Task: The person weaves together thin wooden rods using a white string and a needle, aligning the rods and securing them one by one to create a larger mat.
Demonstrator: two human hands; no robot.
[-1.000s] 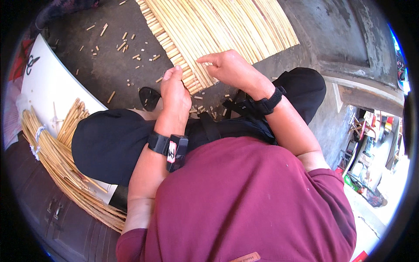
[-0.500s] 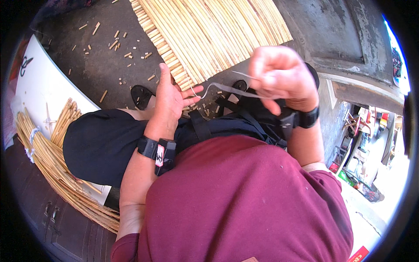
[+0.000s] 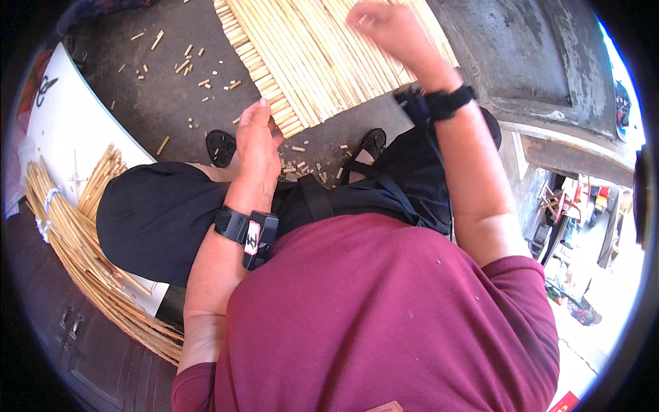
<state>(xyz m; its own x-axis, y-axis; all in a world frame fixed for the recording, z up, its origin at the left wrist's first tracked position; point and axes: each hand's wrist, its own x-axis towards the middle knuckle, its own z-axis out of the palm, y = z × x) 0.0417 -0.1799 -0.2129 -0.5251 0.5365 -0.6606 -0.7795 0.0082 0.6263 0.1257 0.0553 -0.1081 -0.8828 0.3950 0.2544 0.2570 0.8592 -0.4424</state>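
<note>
A mat of pale reed stalks (image 3: pixel 312 65) laid side by side reaches from the top of the view down to a corner near my feet. My left hand (image 3: pixel 257 147) is at the mat's left edge, close to that corner. Its thumb side is up and it appears closed on the edge, with most of its fingers hidden. Raised over the mat at the upper right, my right hand (image 3: pixel 390 31) is blurred, its fingers curled together. Whatever it pinches cannot be made out, and no thread shows clearly.
Cut reed bits (image 3: pixel 182 66) are scattered over the dark floor. A tied bundle of long reeds (image 3: pixel 75 240) lies at the left, against a white board (image 3: pixel 96 123). A grey, worn panel (image 3: pixel 528 62) stands at the upper right, with assorted clutter (image 3: pixel 573 220) below it.
My right hand has swung up and away over the mat; the white thread and thin needle-like piece seen earlier no longer show. My left hand's outstretched fingers have drawn in at the mat's edge.
</note>
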